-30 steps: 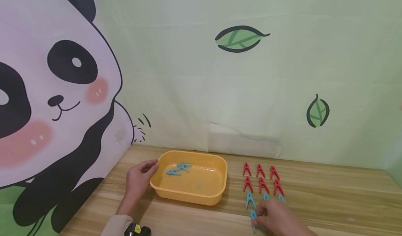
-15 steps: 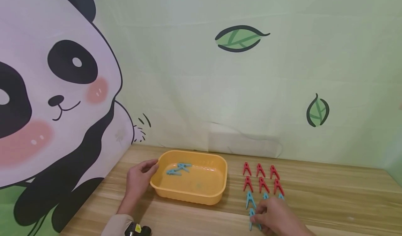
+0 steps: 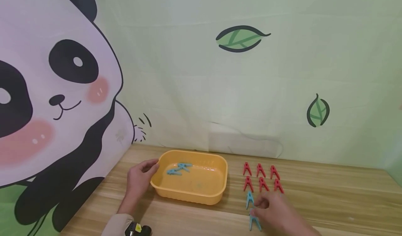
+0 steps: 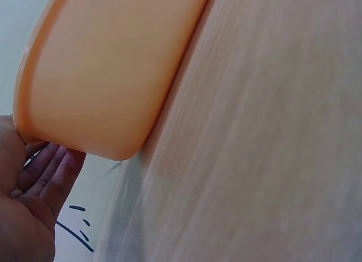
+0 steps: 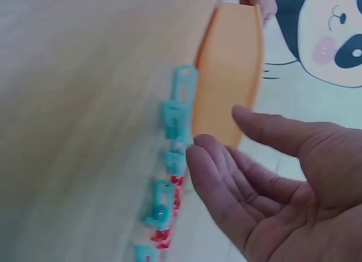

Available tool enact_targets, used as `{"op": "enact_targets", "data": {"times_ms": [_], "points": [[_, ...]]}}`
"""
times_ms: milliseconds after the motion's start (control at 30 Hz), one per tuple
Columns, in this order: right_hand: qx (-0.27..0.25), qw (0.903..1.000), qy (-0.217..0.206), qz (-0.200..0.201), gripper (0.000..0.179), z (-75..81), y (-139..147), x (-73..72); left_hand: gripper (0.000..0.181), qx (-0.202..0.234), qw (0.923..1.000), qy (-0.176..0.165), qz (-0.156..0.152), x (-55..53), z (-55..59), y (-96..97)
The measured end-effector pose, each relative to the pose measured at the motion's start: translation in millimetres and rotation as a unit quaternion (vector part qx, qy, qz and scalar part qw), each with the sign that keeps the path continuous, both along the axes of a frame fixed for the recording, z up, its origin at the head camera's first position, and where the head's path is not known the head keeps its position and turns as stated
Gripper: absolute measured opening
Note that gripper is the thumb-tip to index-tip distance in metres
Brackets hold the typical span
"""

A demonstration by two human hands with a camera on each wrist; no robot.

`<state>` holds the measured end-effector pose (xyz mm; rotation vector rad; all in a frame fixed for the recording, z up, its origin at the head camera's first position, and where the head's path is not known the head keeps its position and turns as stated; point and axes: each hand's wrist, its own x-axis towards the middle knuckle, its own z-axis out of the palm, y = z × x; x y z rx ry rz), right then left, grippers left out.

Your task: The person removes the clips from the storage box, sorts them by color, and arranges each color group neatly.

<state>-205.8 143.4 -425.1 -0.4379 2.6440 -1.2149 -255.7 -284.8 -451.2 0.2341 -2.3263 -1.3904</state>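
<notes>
My left hand is at the left end of the yellow plastic basin, fingertips at its rim. In the left wrist view its fingers lie fairly straight against the basin's outer end wall. Two blue clothespins lie inside the basin. My right hand hovers over the blue clothespins, thumb and fingers apart and holding nothing, as the right wrist view shows. Just left of it stand a front blue clothespin and another blue clothespin behind. The hand hides other blue ones.
Two rows of red clothespins are beyond the blue ones, right of the basin. The wooden table ends at a pale green backdrop with a panda and leaves printed on it. A black device is strapped to my left wrist.
My right hand has let go of the front blue clothespin and moved slightly up and away. That clothespin moved a little before release. My left hand and the basin have stayed put.
</notes>
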Motion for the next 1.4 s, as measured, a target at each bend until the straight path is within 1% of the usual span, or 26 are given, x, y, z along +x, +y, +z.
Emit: {"op": "enact_targets", "data": {"times_ms": [100, 267, 333, 433, 500, 567, 667, 733, 867, 1000, 1100, 1233, 1400], "points": [[-0.017, 0.9992, 0.036, 0.007, 0.018, 8.4, -5.9, -2.7, 0.025, -0.002, 1.0000, 0.001, 0.001, 0.1, 0.3, -0.8], [-0.028, 0.9977, 0.061, 0.005, 0.018, 25.0, -27.5, -7.0, 0.026, -0.002, 1.0000, 0.001, 0.001, -1.0, -0.6, -1.9], [-0.041, 0.9962, 0.075, 0.017, 0.018, 29.7, -37.7, -9.5, 0.025, -0.001, 1.0000, 0.003, -0.001, -1.7, -1.2, -2.0], [-0.070, 0.9913, 0.100, 0.050, 0.017, 32.1, -53.8, -15.4, 0.025, 0.001, 1.0000, 0.008, -0.003, -2.6, -2.2, -2.3], [-0.094, 0.9865, 0.114, 0.072, 0.017, 31.6, -65.4, -20.6, 0.024, 0.004, 0.9999, 0.010, -0.005, -2.8, -2.5, -2.3], [-0.114, 0.9819, 0.124, 0.086, 0.017, 30.2, -78.1, -26.7, 0.024, 0.006, 0.9999, 0.011, -0.007, -2.8, -2.4, -2.4], [-0.132, 0.9770, 0.138, 0.095, 0.017, 27.5, -95.8, -35.6, 0.024, 0.008, 0.9999, 0.009, -0.008, -2.4, -1.7, -2.3], [-0.132, 0.9758, 0.145, 0.097, 0.018, 25.3, -106.5, -42.1, 0.024, 0.008, 0.9999, 0.007, -0.008, -1.9, -1.4, -2.3], [-0.121, 0.9756, 0.152, 0.102, 0.021, 21.2, -124.6, -53.8, 0.024, 0.005, 1.0000, 0.005, -0.007, -1.2, -1.3, -2.1], [-0.111, 0.9765, 0.147, 0.113, 0.025, 17.4, -139.0, -63.6, 0.024, 0.002, 1.0000, 0.005, -0.006, -0.6, -1.1, -1.9], [-0.100, 0.9783, 0.135, 0.121, 0.030, 15.0, -148.7, -68.9, 0.024, 0.001, 1.0000, 0.006, -0.004, -0.5, -1.0, -2.2], [-0.079, 0.9803, 0.131, 0.125, 0.036, 11.7, -160.3, -75.1, 0.023, -0.003, 0.9999, 0.012, -0.002, -1.1, -1.8, -2.5], [-0.069, 0.9820, 0.125, 0.123, 0.038, 4.9, -170.8, -84.4, 0.023, -0.001, 0.9999, 0.015, -0.002, -2.1, -2.7, -1.6]]}}
